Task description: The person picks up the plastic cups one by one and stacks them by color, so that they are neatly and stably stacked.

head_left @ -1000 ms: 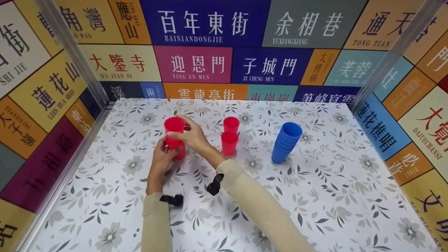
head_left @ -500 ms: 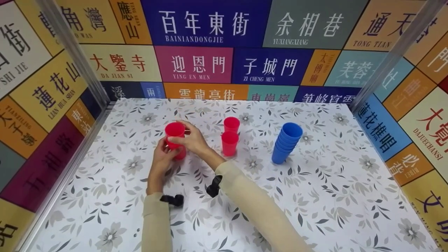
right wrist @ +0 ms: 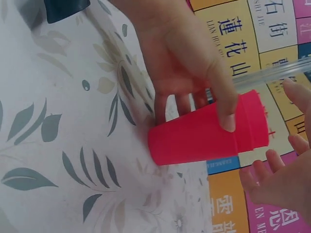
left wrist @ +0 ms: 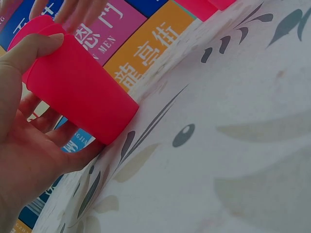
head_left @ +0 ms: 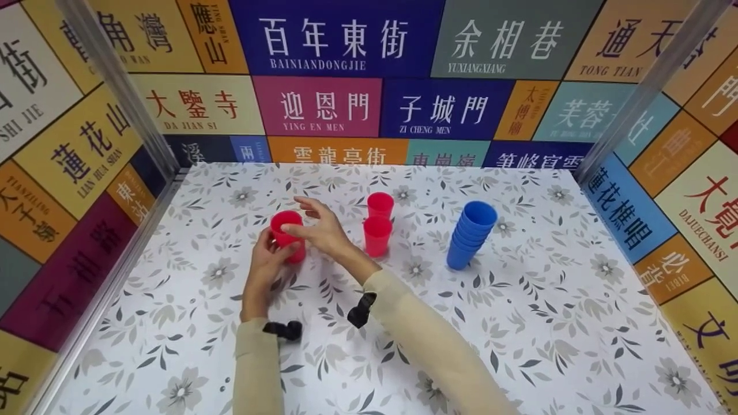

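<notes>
Two nested red cups stand upright on the patterned tabletop, one rim just above the other in the left wrist view. My left hand grips them from the left, thumb across the near side. Beside the upper rim, my right hand has its fingers spread. The right wrist view shows a gap between this hand and the cups. To the right, a red cup stands in front of another red cup; whether they touch is unclear.
A leaning-looking stack of several nested blue cups stands farther right. Walls of coloured Chinese sign panels enclose the back and sides of the white floral tabletop. Clear posts rise at the back corners.
The upper red cup has come down into the lower one held by my left hand. My right hand has lowered with it, then loosened its fingers and drawn off the rim.
</notes>
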A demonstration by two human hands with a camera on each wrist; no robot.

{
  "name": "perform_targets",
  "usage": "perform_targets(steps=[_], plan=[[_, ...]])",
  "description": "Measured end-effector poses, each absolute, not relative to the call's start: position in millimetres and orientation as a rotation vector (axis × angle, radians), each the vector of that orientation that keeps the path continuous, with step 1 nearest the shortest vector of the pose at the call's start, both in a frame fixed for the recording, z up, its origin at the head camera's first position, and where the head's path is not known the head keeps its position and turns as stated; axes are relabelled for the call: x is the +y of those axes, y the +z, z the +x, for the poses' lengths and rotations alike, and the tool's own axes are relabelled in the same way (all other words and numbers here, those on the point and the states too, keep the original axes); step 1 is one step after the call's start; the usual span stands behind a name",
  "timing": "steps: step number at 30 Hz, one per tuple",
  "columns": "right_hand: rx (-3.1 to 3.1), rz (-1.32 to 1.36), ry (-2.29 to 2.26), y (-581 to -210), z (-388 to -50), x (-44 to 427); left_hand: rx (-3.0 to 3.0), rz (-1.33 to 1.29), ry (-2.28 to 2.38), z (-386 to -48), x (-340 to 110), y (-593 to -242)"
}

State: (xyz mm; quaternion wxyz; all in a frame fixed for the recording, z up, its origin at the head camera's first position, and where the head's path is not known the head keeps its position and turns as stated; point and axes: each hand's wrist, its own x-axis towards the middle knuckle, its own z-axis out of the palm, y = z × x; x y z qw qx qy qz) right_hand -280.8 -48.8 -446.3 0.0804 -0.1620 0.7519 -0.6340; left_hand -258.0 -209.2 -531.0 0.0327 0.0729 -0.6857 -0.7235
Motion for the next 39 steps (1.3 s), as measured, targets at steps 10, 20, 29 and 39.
perform_targets(steps=[10, 20, 29, 39], plan=[[2.281, -0.584, -2.059, -418.4, -256.7, -15.4, -2.152, 0.284, -2.216, -258.8, -207.2, -528.5], [2.420, -0.685, -2.065, -412.1, -246.2, 14.8, -2.158, 0.321, -2.245, -256.9, -210.9, -529.9], [2.453, -0.601, -2.104, -425.9, -245.9, 47.9, -2.150, 0.313, -2.237, -256.5, -210.5, -528.3], [2.517, -0.553, -2.205, -450.1, -248.3, 69.9, -2.107, 0.233, -2.229, -256.4, -209.8, -529.1]])
